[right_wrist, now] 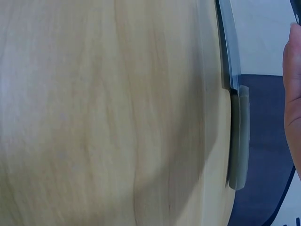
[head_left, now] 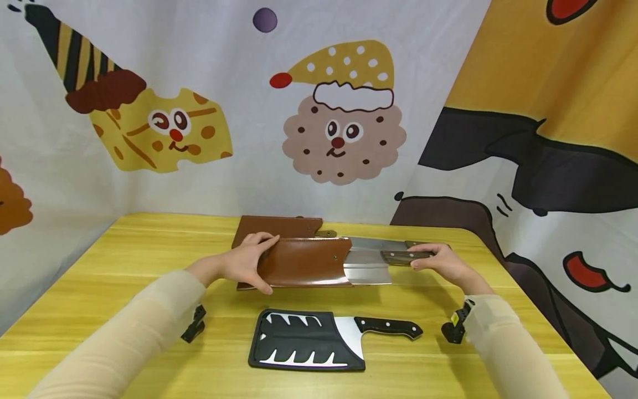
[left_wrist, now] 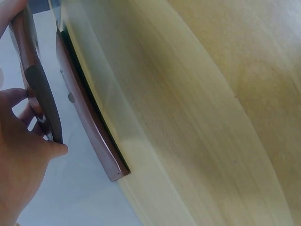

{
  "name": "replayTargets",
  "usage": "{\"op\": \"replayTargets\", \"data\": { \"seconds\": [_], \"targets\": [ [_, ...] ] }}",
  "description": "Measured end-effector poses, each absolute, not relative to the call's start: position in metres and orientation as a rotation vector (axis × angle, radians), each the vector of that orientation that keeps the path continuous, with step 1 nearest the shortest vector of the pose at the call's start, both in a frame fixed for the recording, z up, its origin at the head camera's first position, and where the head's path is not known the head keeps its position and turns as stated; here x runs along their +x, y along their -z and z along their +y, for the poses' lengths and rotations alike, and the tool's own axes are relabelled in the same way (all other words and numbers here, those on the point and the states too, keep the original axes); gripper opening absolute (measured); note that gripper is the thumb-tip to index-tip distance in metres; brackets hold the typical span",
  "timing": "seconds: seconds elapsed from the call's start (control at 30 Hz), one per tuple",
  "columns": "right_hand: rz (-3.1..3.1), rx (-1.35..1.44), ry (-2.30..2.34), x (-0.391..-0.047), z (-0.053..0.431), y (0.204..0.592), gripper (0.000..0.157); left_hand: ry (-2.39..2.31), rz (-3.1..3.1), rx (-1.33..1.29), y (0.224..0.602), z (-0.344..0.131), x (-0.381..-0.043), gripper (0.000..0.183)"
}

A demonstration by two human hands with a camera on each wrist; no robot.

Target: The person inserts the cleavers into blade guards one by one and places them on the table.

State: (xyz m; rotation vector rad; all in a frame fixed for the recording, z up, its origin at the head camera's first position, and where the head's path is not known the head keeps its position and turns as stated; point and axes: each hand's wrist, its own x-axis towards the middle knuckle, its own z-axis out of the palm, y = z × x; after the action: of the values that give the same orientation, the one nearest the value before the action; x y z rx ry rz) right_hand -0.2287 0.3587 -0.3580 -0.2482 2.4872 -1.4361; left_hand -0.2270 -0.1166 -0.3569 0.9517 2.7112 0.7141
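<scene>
A brown leather sheath [head_left: 304, 263] is raised over the table, its left end gripped by my left hand [head_left: 244, 263] with thumb at the lower edge and fingers at the upper. A cleaver [head_left: 368, 267] sits partly inside it, the rest of its blade showing at the right opening. My right hand [head_left: 443, 263] pinches the end of that cleaver's wooden handle [head_left: 396, 256]. In the left wrist view the gripped sheath [left_wrist: 44, 103] appears edge-on between thumb and fingers. Only part of my right hand [right_wrist: 292, 89] enters the right wrist view.
Behind lie a second brown sheath [head_left: 276, 226] with a strap and another wooden-handled cleaver [head_left: 379, 243], partly hidden. Nearer me lies a black-handled cleaver [head_left: 350, 332] in a black blade guard [head_left: 304, 341]. A printed curtain [head_left: 239, 188] hangs along the table's [head_left: 164, 238] far edge.
</scene>
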Motion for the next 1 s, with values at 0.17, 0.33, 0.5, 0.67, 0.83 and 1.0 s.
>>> {"op": "replayTargets", "data": {
  "seconds": [0.17, 0.33, 0.5, 0.67, 0.83, 1.0],
  "targets": [
    [2.53, -0.231, 1.372, -0.231, 0.354, 0.359, 0.057, -0.713, 2.714, 0.967, 0.357, -0.115, -0.227, 0.116],
    [2.529, -0.244, 1.369, -0.233, 0.35, 0.361, 0.056, -0.702, 2.711, 0.959, 0.358, -0.113, -0.228, 0.116],
    [2.518, -0.25, 1.39, -0.236, 0.344, 0.361, 0.056, -0.711, 2.705, 0.934, 0.357, -0.112, -0.227, 0.117],
    [2.511, -0.26, 1.396, -0.236, 0.336, 0.361, 0.055, -0.712, 2.702, 0.932, 0.357, -0.109, -0.228, 0.117],
    [2.496, -0.292, 1.41, -0.238, 0.327, 0.362, 0.054, -0.701, 2.709, 0.945, 0.359, -0.106, -0.229, 0.117],
    [2.478, -0.308, 1.429, -0.24, 0.316, 0.365, 0.055, -0.701, 2.705, 0.945, 0.36, -0.102, -0.228, 0.118]
  ]
}}
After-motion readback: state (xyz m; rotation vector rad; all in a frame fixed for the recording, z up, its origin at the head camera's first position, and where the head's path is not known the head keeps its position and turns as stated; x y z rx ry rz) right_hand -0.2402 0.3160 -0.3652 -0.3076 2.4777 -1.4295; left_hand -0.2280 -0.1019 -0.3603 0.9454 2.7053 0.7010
